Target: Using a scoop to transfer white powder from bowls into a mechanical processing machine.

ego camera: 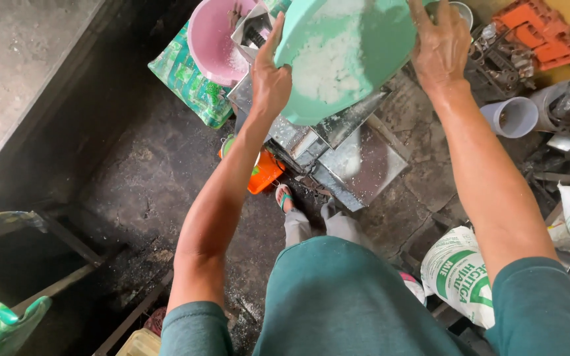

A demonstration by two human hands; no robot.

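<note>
**Both hands tilt a green basin of white shreds over a metal machine**

Nearest the camera, the person's teal shirt and grey trousers fill the lower frame, with one sandalled foot point(284, 196) on the dark, stained floor point(146, 178). A printed white sack point(460, 273) sits by the right arm, and an orange container point(264, 171) rests on the floor just beside the foot.

Further out, both arms reach forward. The left hand point(270, 78) clamps the left rim of a pale green basin point(351, 56), thumb up along the edge; the right hand point(441, 46) grips the right rim, fingers curled over it. The basin is tipped, holding white shredded material point(328, 62), directly above a steel machine point(344, 148).

Beyond it, a pink bucket point(212, 39) stands against a green patterned sack point(189, 82). To the right are a white cup point(512, 117) and an orange crate point(541, 33).
</note>
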